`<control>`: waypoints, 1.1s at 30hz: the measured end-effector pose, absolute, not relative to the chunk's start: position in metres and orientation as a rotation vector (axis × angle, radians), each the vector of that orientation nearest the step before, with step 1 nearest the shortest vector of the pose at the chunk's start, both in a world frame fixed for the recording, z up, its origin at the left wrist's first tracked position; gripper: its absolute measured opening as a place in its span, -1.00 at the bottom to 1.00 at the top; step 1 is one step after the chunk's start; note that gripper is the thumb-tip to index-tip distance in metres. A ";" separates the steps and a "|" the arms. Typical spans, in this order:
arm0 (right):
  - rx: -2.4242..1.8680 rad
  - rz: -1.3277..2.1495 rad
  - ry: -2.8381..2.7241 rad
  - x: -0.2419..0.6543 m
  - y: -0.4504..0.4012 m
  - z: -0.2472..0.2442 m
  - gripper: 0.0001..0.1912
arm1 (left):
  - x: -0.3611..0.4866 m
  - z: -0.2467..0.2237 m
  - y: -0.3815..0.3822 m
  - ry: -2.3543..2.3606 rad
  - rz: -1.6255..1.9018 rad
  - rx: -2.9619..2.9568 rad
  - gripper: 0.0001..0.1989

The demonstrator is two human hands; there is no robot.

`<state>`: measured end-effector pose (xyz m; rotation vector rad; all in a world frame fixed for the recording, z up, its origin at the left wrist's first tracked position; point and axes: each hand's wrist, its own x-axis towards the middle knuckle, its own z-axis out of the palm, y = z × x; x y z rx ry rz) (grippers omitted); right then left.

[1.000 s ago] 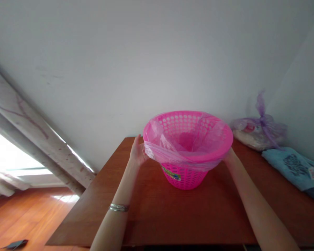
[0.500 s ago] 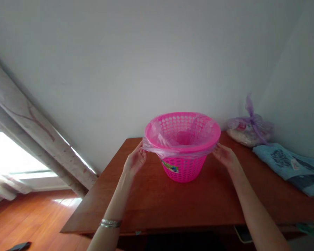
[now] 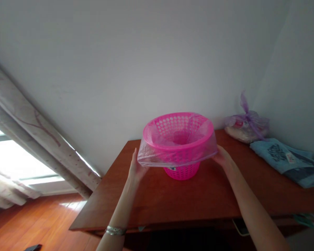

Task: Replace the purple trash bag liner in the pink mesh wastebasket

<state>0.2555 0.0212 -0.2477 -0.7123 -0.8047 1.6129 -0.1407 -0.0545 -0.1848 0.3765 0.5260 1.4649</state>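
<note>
A bright pink, perforated plastic basket stands on the brown table. A thin, see-through purplish trash bag lines it and folds out over the rim, its edge hanging partway down the outside. At the left edge of the bag is my left hand, thumb up and fingers tucked behind the film, gripping it. My right hand holds the bag's right edge, its fingertips hidden behind the plastic. A label on the basket's front is mostly covered by the film.
On the right of the table lie a knotted purple bag with something pale inside and a folded blue garment. A wall rises behind. Curtains hang by a window at left. A dark object lies on the floor.
Both hands have drawn the bag's edge lower over the outside of the basket. The film now covers more of the front and most of the label. The view has shifted slightly.
</note>
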 end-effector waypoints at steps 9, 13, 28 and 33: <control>-0.562 1.599 -0.663 0.270 0.015 -0.242 -0.62 | -0.148 -0.221 -0.068 0.647 1.440 0.124 -0.65; -0.701 1.610 -0.705 0.261 0.017 -0.248 -0.66 | -0.148 -0.225 -0.067 0.667 1.433 0.099 -0.62; -0.591 1.625 -0.486 0.273 0.020 -0.248 -0.69 | -0.146 -0.218 -0.082 0.589 1.447 0.195 -0.83; -0.713 1.746 -0.573 0.270 0.012 -0.236 -0.87 | -0.123 -0.229 -0.108 0.609 1.377 0.271 -0.81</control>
